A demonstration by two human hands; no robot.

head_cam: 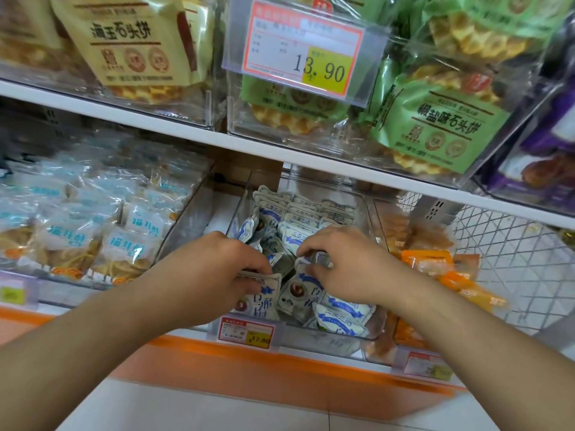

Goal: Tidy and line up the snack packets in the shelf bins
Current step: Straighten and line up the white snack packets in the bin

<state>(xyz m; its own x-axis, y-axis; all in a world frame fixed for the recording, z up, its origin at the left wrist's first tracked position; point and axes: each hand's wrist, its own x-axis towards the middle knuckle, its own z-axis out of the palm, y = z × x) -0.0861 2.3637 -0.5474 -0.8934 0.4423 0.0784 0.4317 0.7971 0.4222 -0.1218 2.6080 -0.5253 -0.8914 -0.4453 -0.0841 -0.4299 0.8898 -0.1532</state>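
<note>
Both hands work in the clear middle bin (368, 209) of white-and-blue packets (306, 217) on the lower shelf.

The left hand (217, 262) curls its fingers over a packet (261, 283) at the bin's front left, holding its top edge; the right hand (345, 262) pinches the top of another packet (303, 272) just beside it. Further back the packets stand in rows, while those at the front lie jumbled. A red-and-yellow price tag (245, 332) hangs on the bin's front. To the left is a bin of pale blue packets (67, 234), to the right orange packets (426, 259) beside a white wire mesh (510, 241). The white upper shelf (174, 126) carries clear bins of beige bags (133, 42) and green bags (435, 122), with a large price card (303, 48) reading 13.90. The lower shelf has an orange front edge (249, 368) above pale floor tiles (217, 412).
</note>
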